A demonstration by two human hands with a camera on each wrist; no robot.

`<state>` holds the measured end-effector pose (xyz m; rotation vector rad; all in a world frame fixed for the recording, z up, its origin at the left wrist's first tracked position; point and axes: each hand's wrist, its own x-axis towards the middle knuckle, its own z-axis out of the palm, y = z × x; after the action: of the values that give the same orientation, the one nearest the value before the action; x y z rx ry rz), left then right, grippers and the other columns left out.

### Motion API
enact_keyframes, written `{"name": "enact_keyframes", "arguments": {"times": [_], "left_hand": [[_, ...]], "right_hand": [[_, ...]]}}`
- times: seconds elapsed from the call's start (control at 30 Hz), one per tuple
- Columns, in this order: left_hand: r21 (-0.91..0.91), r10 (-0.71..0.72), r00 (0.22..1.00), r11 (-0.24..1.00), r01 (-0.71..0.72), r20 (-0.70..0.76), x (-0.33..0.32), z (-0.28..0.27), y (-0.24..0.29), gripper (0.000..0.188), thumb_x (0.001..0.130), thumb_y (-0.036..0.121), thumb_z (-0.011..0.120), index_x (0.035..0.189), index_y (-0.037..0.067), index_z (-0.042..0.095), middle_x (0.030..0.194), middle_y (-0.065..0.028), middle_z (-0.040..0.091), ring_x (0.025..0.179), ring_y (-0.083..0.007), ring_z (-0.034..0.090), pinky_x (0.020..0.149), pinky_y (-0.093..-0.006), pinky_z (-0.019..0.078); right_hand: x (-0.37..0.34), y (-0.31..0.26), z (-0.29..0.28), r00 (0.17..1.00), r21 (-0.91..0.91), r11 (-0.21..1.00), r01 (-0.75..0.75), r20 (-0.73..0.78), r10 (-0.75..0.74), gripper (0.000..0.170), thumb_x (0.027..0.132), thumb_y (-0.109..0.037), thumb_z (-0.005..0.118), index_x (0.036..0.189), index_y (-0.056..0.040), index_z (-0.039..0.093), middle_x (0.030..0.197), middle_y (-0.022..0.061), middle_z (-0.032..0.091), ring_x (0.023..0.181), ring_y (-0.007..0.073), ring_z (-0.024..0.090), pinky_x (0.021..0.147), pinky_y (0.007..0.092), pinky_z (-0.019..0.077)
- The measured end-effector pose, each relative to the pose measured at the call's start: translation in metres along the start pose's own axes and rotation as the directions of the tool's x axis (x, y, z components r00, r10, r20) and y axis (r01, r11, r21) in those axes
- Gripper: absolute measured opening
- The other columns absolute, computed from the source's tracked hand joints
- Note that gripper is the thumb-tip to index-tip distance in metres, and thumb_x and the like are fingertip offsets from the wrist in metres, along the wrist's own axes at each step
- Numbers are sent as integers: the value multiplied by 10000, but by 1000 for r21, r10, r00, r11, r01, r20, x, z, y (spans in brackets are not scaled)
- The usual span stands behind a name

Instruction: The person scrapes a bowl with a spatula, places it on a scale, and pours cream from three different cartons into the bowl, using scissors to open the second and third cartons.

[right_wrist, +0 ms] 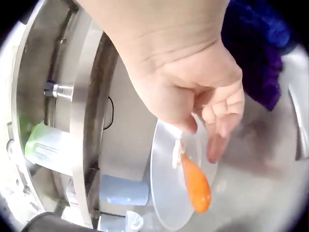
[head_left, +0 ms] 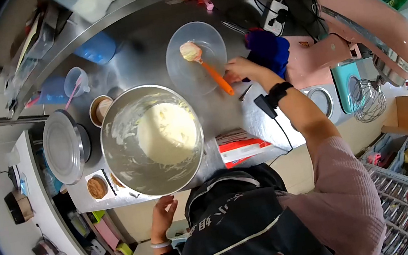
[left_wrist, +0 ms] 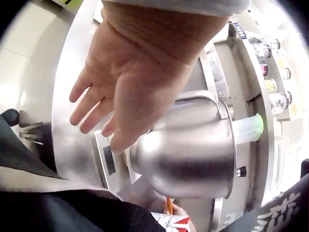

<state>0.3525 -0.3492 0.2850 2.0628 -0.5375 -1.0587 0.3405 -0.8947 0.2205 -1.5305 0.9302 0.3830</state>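
Note:
My left hand (head_left: 163,215) hangs just off the table's front edge, below the large steel mixing bowl (head_left: 169,177), which contains pale cream (head_left: 163,133). In the left wrist view its fingers are spread loosely beside the bowl. My right hand (head_left: 243,69) is at the right rim of a translucent plastic bowl (head_left: 180,73). A spatula (head_left: 217,78) with an orange handle rests in that bowl, its head coated with cream. In the right wrist view, the right thumb and fingers stand apart at the bowl's rim, with the spatula handle just beyond them.
A pink stand mixer (head_left: 367,18) with a whisk (head_left: 369,100) stands at right, beside a dark blue cloth (head_left: 266,52). A red-and-white carton (head_left: 241,145) lies near the front edge. Left are a round lidded tin (head_left: 62,148), a small cup (head_left: 98,114) and a jug (head_left: 74,81).

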Motion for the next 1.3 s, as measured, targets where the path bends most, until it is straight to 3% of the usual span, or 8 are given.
{"name": "enact_keyframes", "arguments": {"times": [0.2,0.3,0.5,0.6,0.73,1.07,1.2,1.3], "left_hand": [[-36,-157,985,987,154,-74,-8,41,31,356,839,95,623,1161,-20,523,1031,-139,621,938,-198,604,819,-322,480],[119,-61,993,990,74,-104,-8,55,52,378,790,74,661,1135,-11,534,1044,-150,617,925,-218,613,806,-318,485],[302,49,998,953,-38,-30,24,71,106,400,753,101,684,1121,19,552,1031,-161,608,931,-292,592,799,-352,471],[351,126,992,929,-113,-17,31,78,128,391,746,99,673,1114,38,559,1022,-168,605,928,-315,578,794,-379,459],[395,262,965,887,-241,0,36,85,149,322,714,101,690,1023,79,603,916,-114,619,851,-293,596,740,-376,463],[621,704,710,553,-555,8,46,94,190,487,671,143,711,1133,90,564,1071,-95,536,1047,-291,509,837,-371,401],[571,673,730,555,-605,120,65,96,201,682,671,200,728,1268,53,432,1244,-133,476,1163,-334,434,977,-425,342],[590,656,713,482,-648,248,75,95,201,671,688,217,714,1270,52,422,1248,-139,470,1175,-321,427,1001,-436,323]], "right_hand": [[27,-28,4,959,338,918,208,114,-259,355,872,-280,537,1143,-51,551,982,81,652,819,213,640,705,326,479],[52,-20,-27,750,-646,741,182,-396,-529,245,823,-163,512,1007,-48,625,1045,137,600,964,299,569,783,387,470],[56,20,-56,396,-836,495,-236,-548,-737,297,764,-116,508,1016,30,567,1139,183,516,1033,317,503,849,390,439],[38,19,-52,638,-897,393,-204,-426,-641,336,768,-112,512,1084,2,525,1132,160,520,1008,289,506,832,387,443],[32,42,-53,500,-928,367,58,-291,-816,324,770,-135,539,1075,-25,535,1109,137,534,983,271,514,813,381,442],[13,11,-84,776,-993,102,53,-23,-630,403,700,-183,659,1060,-90,503,895,61,625,935,232,546,813,382,390],[-15,10,-83,580,-899,318,300,-93,-810,540,679,-207,705,1156,-112,470,965,52,633,966,245,532,877,389,342],[-41,5,-73,184,-667,381,640,-347,-919,582,714,-94,679,1234,-55,421,977,119,628,972,295,546,904,393,369]]}}
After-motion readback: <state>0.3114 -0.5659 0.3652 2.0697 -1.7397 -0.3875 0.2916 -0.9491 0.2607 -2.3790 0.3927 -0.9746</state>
